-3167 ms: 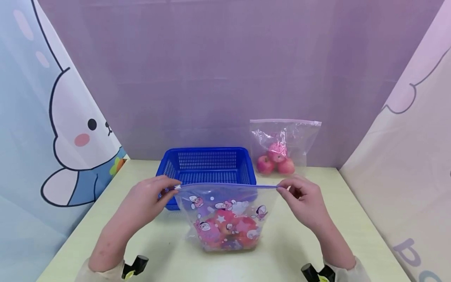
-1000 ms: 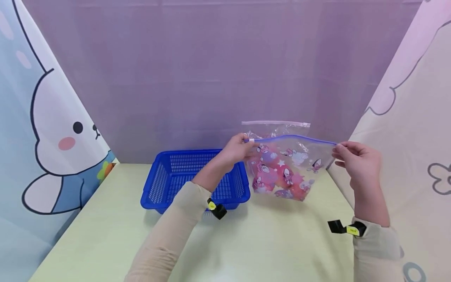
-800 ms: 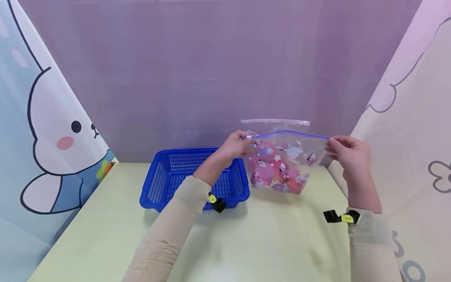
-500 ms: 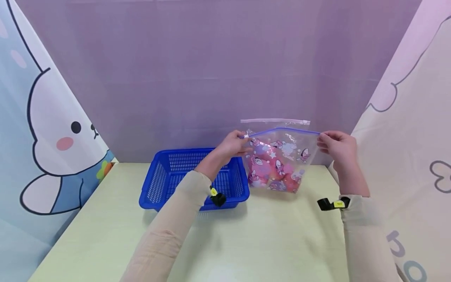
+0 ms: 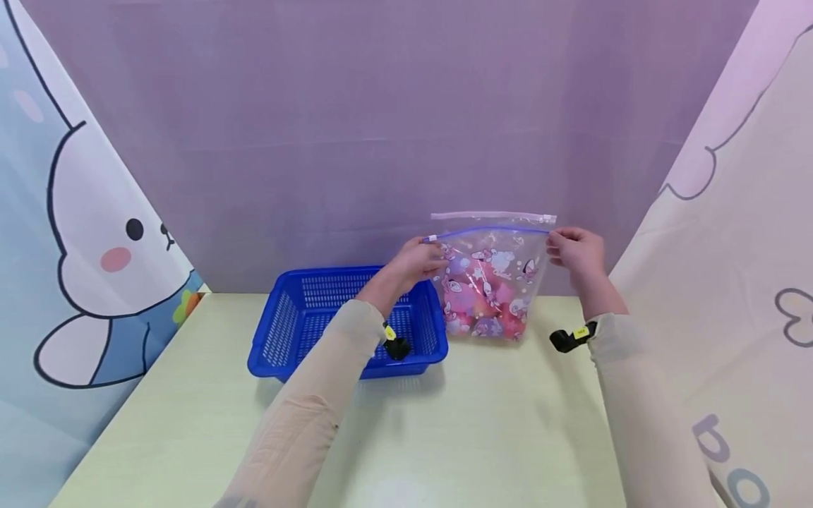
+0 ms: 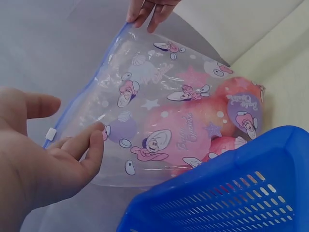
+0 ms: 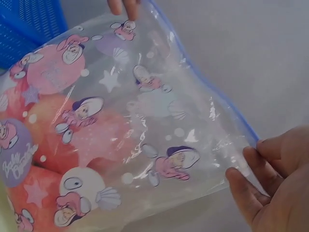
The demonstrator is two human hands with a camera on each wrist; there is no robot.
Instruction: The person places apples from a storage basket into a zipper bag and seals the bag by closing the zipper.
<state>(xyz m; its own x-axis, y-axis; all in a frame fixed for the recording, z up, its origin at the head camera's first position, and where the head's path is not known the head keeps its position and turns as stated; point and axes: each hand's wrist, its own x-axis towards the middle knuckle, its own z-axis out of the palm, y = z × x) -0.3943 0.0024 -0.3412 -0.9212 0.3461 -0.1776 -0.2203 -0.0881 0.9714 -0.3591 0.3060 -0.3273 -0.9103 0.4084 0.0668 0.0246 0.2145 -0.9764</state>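
Observation:
A clear zip bag [image 5: 485, 286] with a blue zip, cartoon print and red apples inside hangs upright at the back right. The left hand [image 5: 414, 261] holds its left top corner by the white slider; in the left wrist view the thumb [image 6: 43, 105] stands apart from the fingertips. At the right end of the zip, the right hand [image 5: 576, 248] pinches the edge between thumb and fingers. Right behind it is a second zip bag [image 5: 495, 216], with only its pink top strip showing clearly. Whether the front bag's bottom touches the table cannot be told.
A blue plastic basket [image 5: 267, 356] stands just left of the bags, beneath the left forearm, with no contents visible. The pale table [image 5: 470, 430] ends at a purple backdrop [image 5: 356, 141]. Printed curtains [image 5: 121, 212] hang along both sides.
Both hands have carried the printed bag from the table's front middle to the back right, before the other bag. Lately the right hand has moved left and slightly up, slackening the zip.

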